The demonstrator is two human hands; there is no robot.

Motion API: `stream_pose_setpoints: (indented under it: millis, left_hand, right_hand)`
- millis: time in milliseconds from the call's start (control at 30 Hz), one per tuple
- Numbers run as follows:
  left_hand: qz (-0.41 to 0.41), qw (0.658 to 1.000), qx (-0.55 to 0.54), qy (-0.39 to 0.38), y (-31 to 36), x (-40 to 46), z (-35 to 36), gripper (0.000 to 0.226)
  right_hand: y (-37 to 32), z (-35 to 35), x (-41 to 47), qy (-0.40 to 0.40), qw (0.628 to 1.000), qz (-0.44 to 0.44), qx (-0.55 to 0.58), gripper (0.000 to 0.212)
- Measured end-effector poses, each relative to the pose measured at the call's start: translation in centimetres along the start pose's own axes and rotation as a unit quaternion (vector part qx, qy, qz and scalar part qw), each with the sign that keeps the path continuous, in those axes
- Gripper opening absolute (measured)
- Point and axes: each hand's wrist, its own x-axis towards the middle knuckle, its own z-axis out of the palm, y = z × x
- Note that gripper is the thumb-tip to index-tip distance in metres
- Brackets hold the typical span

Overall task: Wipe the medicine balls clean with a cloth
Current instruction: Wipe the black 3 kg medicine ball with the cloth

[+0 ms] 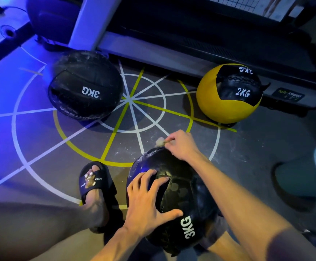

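1. I see a dim gym floor (40, 147) with taped white and yellow circle lines, lit blue from one side; a treadmill base (172, 51) runs along the back.
2. My left hand (149, 202) lies spread, fingers splayed, on the near black 3KG ball (187, 194), steadying it by my sandalled foot (94, 187).
3. My right hand (181, 146) pinches a small pale wad (160, 142), cloth as far as I can tell, at the ball's far top edge.
4. I judge wiping of this ball is under way; next, sweep the wad across while the left hand turns the ball.
5. The other 3KG ball (83, 85) and the yellow 2KG ball (228, 93) wait well apart, untouched.

near ball (174, 200) before two far balls (85, 85)
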Motion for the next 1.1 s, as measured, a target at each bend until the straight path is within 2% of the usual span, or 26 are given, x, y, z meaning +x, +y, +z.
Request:
stream_pose_setpoints:
  millis: [100,200,367,433,633,733,833,900,1033,1100]
  left_hand:
    - [0.021,1.0,0.005,-0.021,0.1,0.9,0.0,0.089]
    - [0.047,0.998,0.022,-0.037,0.4,1.3,0.2,0.089]
    - [0.061,0.996,0.044,-0.054,2.0,1.0,1.0,0.088]
    - [0.06,0.995,0.054,-0.058,2.0,1.0,1.1,0.088]
    - [0.052,0.995,0.048,-0.064,2.0,1.6,0.9,0.089]
    - [0.055,0.995,0.052,-0.064,2.1,2.2,1.0,0.089]
    - [0.057,0.994,0.058,-0.069,2.5,2.3,1.2,0.089]
    - [0.059,0.994,0.06,-0.068,2.8,2.1,1.3,0.09]
    - [0.077,0.993,0.067,-0.065,3.5,1.7,2.0,0.088]
    - [0.079,0.993,0.066,-0.064,3.8,1.7,2.3,0.088]
  right_hand:
    - [4.0,-2.6,-0.7,0.003,0.998,0.054,-0.027,0.013]
    - [7.3,-3.8,-1.6,0.005,0.994,0.091,-0.056,0.024]
    - [6.8,-3.8,-1.6,-0.019,0.985,0.125,-0.114,0.035]
    - [5.8,-3.6,-1.5,-0.027,0.982,0.126,-0.135,0.04]
    - [3.2,-3.2,-0.2,-0.005,0.978,0.131,-0.164,0.022]
    - [0.5,-1.7,0.3,-0.003,0.984,0.065,-0.165,0.011]
    - [-0.7,-0.6,0.3,-0.03,0.986,0.007,-0.166,0.018]
    - [0.7,-1.6,0.5,-0.037,0.987,0.025,-0.156,0.017]
    - [4.6,-3.6,0.6,-0.011,0.982,0.136,-0.128,0.021]
    - [3.3,-2.6,0.4,-0.015,0.987,0.101,-0.121,0.026]
